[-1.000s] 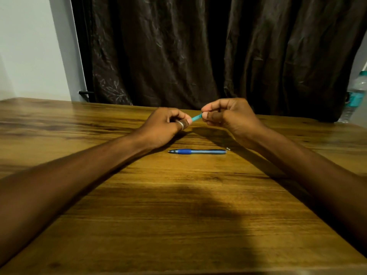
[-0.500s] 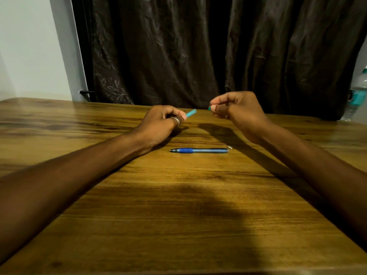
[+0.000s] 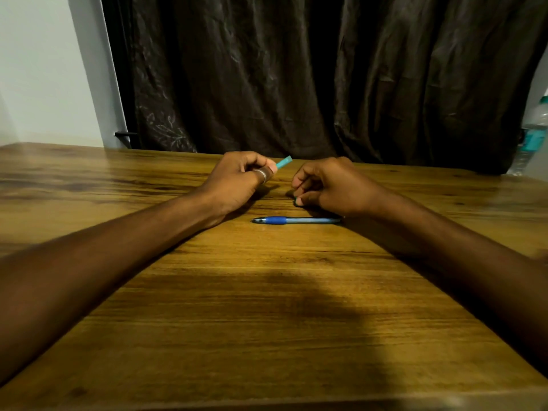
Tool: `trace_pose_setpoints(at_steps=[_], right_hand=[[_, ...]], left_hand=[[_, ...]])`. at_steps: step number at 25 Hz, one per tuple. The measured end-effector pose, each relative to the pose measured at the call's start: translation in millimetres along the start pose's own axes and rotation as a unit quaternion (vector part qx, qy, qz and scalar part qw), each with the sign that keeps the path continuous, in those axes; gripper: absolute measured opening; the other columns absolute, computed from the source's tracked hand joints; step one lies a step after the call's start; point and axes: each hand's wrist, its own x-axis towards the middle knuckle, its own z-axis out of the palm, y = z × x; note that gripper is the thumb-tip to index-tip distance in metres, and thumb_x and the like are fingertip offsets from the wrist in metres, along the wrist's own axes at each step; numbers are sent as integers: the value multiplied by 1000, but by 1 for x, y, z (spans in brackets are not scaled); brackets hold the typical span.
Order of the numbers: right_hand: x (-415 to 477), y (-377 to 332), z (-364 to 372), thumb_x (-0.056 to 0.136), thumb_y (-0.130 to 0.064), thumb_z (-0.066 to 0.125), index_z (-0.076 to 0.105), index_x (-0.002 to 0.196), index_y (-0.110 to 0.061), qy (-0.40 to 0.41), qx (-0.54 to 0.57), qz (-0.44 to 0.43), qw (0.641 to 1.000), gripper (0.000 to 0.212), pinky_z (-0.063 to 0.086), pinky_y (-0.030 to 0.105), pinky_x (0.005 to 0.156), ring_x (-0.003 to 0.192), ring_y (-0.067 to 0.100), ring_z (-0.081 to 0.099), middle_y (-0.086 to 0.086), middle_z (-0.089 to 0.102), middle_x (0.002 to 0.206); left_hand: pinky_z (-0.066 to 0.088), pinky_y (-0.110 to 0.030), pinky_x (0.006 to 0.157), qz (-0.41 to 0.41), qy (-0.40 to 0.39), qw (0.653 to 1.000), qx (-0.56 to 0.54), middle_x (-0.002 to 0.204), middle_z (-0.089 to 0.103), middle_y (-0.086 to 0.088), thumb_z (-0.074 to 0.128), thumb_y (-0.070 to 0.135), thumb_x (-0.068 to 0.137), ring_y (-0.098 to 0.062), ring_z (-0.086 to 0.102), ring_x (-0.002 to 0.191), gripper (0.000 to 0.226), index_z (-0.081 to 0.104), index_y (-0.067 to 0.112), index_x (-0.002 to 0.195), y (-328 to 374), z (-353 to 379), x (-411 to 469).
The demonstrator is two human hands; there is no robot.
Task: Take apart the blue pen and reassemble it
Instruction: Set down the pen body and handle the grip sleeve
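A blue pen (image 3: 296, 220) with a dark blue grip lies flat on the wooden table (image 3: 267, 307), tip pointing left. My left hand (image 3: 237, 182) is closed around a teal pen piece (image 3: 284, 162) whose end sticks out up and to the right. My right hand (image 3: 329, 185) rests low on the table just behind the lying pen, fingers curled, pinching a small teal part (image 3: 295, 199) at the thumb tip. Most of that part is hidden by the fingers.
A dark curtain (image 3: 326, 78) hangs behind the table's far edge. A clear water bottle (image 3: 533, 137) with a teal label stands at the far right. A white wall (image 3: 44, 69) is at the left.
The two hands pulled apart, separating a small teal part from the teal piece. My right hand then dropped down to the table behind the lying pen. My left hand stayed nearly still.
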Motion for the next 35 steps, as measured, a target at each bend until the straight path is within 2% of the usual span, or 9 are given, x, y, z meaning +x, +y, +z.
trace_pose_setpoints(at_steps=[5,8,12,14,17,20,24,30,35], right_hand=[[0,4,-5,88,-20,76,75,93,-23,143,66,30,987,6,59,26,75,81,5,72,-5,76,83],[2,-3,-5,90,-14,73,74,95,-22,142,236,59,959,10,61,29,79,86,15,76,4,78,87],[1,-9,-6,88,-1,71,75,95,-13,123,343,85,928,14,59,22,78,83,12,75,9,77,88],[-1,-12,-6,88,5,68,74,95,-7,118,443,126,880,16,60,23,78,85,16,75,13,76,90],[-3,-17,-3,88,12,63,70,99,3,110,564,176,799,16,61,20,70,78,18,76,18,74,88],[-4,-23,1,89,14,60,70,99,4,97,613,193,760,17,61,20,66,77,19,78,17,76,85],[-5,-27,6,90,13,59,68,98,4,87,640,189,740,15,60,20,65,77,19,78,13,78,78],[-5,-27,11,91,12,59,68,99,5,78,642,179,741,14,59,18,65,78,18,78,13,78,81],[-6,-29,10,90,14,58,66,107,7,78,637,189,743,20,60,21,66,79,20,78,16,76,88]], left_hand=[[44,0,63,13,-18,1000,1,97,70,11,63,14,96,21,60,73,13,73,19,103,2,1,-1],[46,-2,63,35,-45,998,15,95,72,7,64,15,96,16,62,75,13,73,19,103,4,1,-4],[48,-5,63,40,-53,998,7,94,73,8,65,17,96,12,64,76,11,73,22,102,5,0,-5],[51,-8,65,42,-43,998,-4,94,73,8,66,17,95,10,65,77,10,73,22,101,4,1,-4],[58,-20,67,4,-8,995,-97,88,73,3,72,19,90,-1,67,79,9,72,21,99,6,-2,-1],[57,-19,61,-30,21,982,-186,83,77,4,77,21,86,-3,72,79,20,69,18,105,9,-4,2],[57,-19,61,-23,34,975,-220,82,79,2,77,16,86,-8,75,84,20,68,17,104,10,-4,4],[57,-17,62,13,41,977,-210,88,74,-5,74,11,88,-7,74,81,19,67,17,105,9,-3,5],[58,-18,65,3,43,976,-212,90,75,-7,74,10,88,-9,75,83,20,68,16,107,6,-3,5]])
